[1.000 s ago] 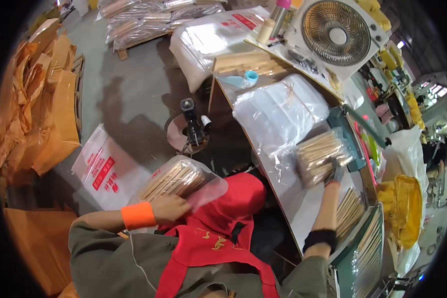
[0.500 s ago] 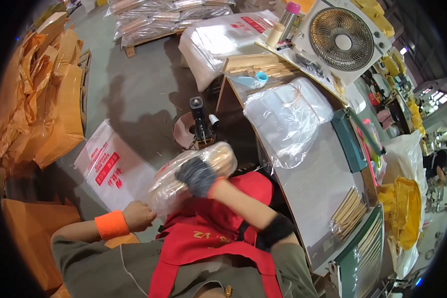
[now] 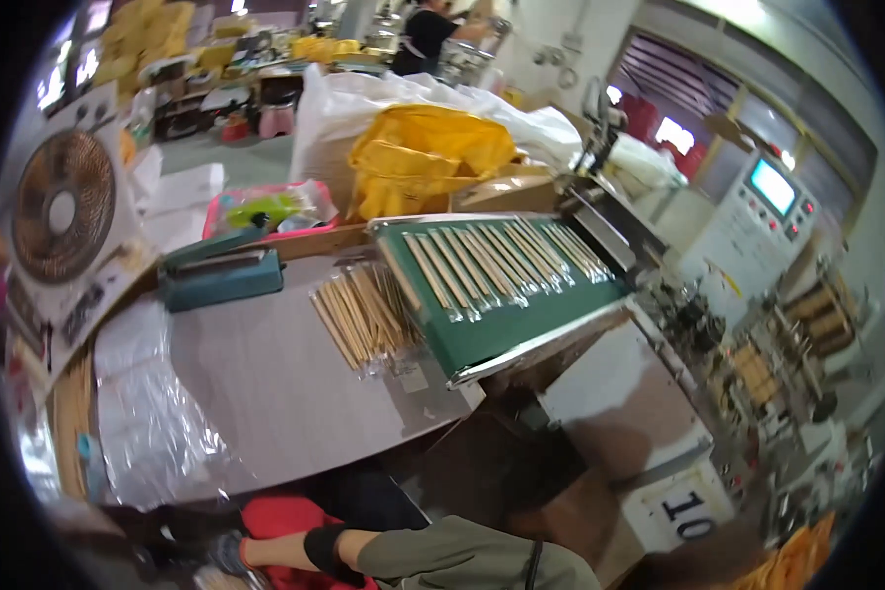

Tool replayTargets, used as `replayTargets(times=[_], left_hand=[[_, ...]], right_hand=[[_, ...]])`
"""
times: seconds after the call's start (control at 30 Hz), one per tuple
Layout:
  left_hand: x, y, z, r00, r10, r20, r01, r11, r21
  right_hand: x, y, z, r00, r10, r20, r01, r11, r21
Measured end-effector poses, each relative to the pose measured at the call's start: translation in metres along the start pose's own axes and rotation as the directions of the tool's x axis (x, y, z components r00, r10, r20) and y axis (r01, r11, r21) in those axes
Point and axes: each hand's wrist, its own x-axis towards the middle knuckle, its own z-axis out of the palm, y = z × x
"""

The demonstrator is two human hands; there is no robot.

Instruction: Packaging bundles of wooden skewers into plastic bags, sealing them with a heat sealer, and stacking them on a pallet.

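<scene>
My right hand (image 3: 231, 556), in a grey glove, is low at the left edge of the picture. It touches or lies against a clear plastic pack (image 3: 216, 580), of which only a corner shows; its fingers are too blurred to read. My left hand is out of view. Beyond my right arm stands a grey-topped table (image 3: 275, 383). On it lie a heap of thin wooden sticks like chopsticks (image 3: 359, 315) in clear sleeves and a stack of clear plastic bags (image 3: 147, 403). More sleeved sticks (image 3: 501, 261) lie in a row on a green conveyor belt (image 3: 472, 334).
A teal bag sealer (image 3: 224, 280) sits at the table's far edge, near a pink-rimmed basket (image 3: 270, 208). A fan (image 3: 63, 206) stands at the left. Behind are a yellow sack (image 3: 423, 157) and another person (image 3: 425, 39). Machinery with a control panel (image 3: 757, 226) occupies the right.
The view has swung to the right, from the floor and pack toward the table and conveyor. My left hand has left the picture; my right hand and the pack now sit at its lower-left edge.
</scene>
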Motion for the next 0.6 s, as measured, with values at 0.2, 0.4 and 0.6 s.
replayTargets(times=[0.2,0.4,0.6], left_hand=[[0.051,-0.204,0.067,0.990,0.137,0.024,-0.139,0.988,0.064],[-0.066,-0.103,0.053,0.905,-0.421,0.059,0.409,0.900,0.154],[0.046,0.127,-0.113,0.533,-0.832,-0.151,0.817,0.460,0.349]], right_hand=[[-0.166,0.108,-0.132,0.794,0.523,-0.309,-0.518,0.849,0.106],[-0.114,0.177,-0.156,0.760,0.555,-0.339,-0.394,0.807,0.440],[0.076,0.028,-0.050,0.961,0.275,-0.020,-0.167,0.639,0.750]])
